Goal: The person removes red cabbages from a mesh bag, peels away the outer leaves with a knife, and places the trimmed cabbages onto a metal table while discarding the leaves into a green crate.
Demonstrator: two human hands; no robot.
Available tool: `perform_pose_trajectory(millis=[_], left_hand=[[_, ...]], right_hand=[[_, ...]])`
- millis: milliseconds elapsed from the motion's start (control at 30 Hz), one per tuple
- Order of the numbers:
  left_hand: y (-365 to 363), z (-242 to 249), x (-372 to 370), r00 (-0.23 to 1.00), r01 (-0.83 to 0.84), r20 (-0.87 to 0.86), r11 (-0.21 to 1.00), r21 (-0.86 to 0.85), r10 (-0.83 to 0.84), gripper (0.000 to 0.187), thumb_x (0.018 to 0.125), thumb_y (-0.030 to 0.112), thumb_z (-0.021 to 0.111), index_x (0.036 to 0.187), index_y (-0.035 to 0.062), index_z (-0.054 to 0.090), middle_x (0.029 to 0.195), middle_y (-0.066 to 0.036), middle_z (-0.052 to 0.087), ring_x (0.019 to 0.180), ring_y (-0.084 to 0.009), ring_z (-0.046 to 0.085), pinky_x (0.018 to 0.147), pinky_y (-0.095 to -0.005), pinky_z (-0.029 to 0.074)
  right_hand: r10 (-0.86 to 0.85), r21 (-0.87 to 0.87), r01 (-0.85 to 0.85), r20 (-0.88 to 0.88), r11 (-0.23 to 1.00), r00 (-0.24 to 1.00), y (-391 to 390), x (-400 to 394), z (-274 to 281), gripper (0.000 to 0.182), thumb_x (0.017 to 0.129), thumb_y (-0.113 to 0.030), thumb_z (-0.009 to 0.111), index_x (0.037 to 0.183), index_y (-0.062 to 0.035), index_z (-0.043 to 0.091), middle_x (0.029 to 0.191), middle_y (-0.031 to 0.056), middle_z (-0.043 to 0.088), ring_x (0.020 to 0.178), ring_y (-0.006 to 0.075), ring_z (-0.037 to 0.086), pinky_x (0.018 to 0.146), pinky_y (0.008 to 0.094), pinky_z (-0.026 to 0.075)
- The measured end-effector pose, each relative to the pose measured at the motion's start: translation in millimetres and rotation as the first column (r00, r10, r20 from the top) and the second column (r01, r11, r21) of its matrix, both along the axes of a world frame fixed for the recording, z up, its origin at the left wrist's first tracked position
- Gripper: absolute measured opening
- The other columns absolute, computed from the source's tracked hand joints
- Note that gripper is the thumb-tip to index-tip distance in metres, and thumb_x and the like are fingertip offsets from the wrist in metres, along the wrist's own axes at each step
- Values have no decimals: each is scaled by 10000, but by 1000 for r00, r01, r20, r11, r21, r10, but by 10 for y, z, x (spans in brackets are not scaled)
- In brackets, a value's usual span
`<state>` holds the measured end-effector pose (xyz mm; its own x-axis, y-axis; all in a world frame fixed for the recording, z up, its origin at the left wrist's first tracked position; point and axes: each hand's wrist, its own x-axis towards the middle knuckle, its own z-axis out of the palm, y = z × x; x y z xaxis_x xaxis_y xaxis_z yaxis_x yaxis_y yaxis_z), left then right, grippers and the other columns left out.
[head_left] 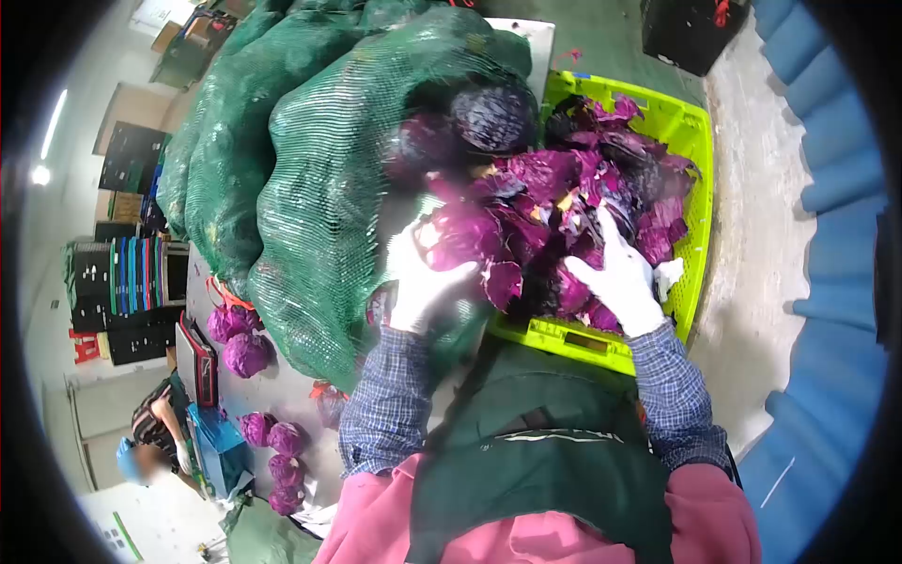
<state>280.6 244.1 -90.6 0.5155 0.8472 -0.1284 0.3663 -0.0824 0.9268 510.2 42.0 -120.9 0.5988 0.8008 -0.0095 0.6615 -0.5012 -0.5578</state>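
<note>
A peeled red cabbage [462,232] rests against my left hand [420,282], whose white-gloved fingers wrap its near side. My right hand [615,273], also in a white glove, has its thumb and fingers spread over loose purple leaves [573,183] in a lime-green crate [700,179]. Nothing shows between the right fingers. To the left lies a large green mesh sack [324,179]; darker cabbages [490,117] show at its opening, above the left hand.
Several peeled cabbages [248,354] sit on the grey table [324,461] at the lower left, near a red-framed scale-like device [199,362]. A person [160,423] works beyond. Blue curtain [836,282] hangs at the right; a black crate [691,33] stands top right.
</note>
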Motion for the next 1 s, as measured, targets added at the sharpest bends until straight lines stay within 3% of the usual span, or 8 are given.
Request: perform_pose_trajectory(millis=[167, 333, 433, 567, 600, 700, 833, 1000], left_hand=[[-135, 117, 176, 995, 92, 28, 996, 8, -92, 1088, 595, 221, 975, 1438, -20, 330, 1344, -165, 493, 1237, -243, 531, 1073, -378, 454], [-7, 51, 46, 994, 111, 31, 992, -60, -109, 1098, 615, 181, 967, 1455, -9, 285, 1360, -159, 487, 1260, -230, 526, 1091, -375, 449], [-4, 53, 77, 991, 101, 102, 987, -124, -88, 1100, 605, 180, 975, 1446, -16, 292, 1363, -157, 486, 1251, -228, 533, 1090, -377, 452], [51, -30, 44, 988, 122, 112, 985, -124, -108, 1108, 594, 199, 987, 1439, -19, 304, 1368, -157, 488, 1251, -231, 534, 1083, -376, 454], [104, -75, 47, 989, 145, 11, 987, 73, -146, 1086, 607, 192, 982, 1437, -16, 313, 1372, -155, 492, 1250, -232, 539, 1071, -376, 465], [62, -27, 2, 990, 100, -105, 993, 63, -93, 1062, 617, 169, 975, 1433, -10, 318, 1375, -151, 491, 1243, -234, 545, 1052, -367, 481], [185, 33, 8, 983, -35, 143, 885, -464, 113, 775, 765, 102, 852, 1413, -9, 442, 1300, -124, 596, 1182, -210, 594, 1043, -357, 478], [289, -503, -318, 996, -37, 73, 980, -193, 52, 721, 771, 238, 821, 1334, -25, 456, 1293, -188, 569, 1112, -234, 626, 871, -346, 556]], right_hand=[[319, 452, -248, -87, 857, 944, 701, -594, 246, 457, 901, -323, 699, 1341, -237, 608, 1309, 45, 669, 976, 263, 731, 797, 367, 610], [177, 578, -64, -143, 814, 974, 738, -773, -98, 156, 881, -122, 696, 1023, -135, 632, 1010, 23, 681, 783, 252, 725, 650, 356, 591], [287, 617, -34, -315, 786, 905, 801, -722, -141, 163, 864, -107, 721, 988, -69, 623, 921, 51, 629, 711, 198, 665, 648, 329, 562], [275, 512, -153, -172, 845, 946, 860, -732, -8, 172, 855, -160, 748, 933, -64, 629, 863, 54, 613, 698, 208, 667, 649, 332, 561], [254, 507, -136, -170, 851, 952, 855, -770, -72, 171, 854, -172, 751, 914, -64, 633, 845, 56, 611, 693, 212, 667, 648, 333, 560], [202, 417, -98, -214, 904, 956, 812, -806, -259, 230, 867, -321, 727, 820, -105, 662, 851, 71, 654, 694, 299, 687, 621, 404, 571], [71, 326, 44, -332, 944, 941, 184, -938, -996, 218, 842, -229, 755, 762, -72, 627, 712, 108, 623, 649, 286, 661, 621, 409, 544], [26, 273, 91, -399, 958, 917, 175, -640, -586, 294, 864, -260, 731, 722, -54, 577, 654, 114, 584, 580, 288, 616, 574, 402, 499]])
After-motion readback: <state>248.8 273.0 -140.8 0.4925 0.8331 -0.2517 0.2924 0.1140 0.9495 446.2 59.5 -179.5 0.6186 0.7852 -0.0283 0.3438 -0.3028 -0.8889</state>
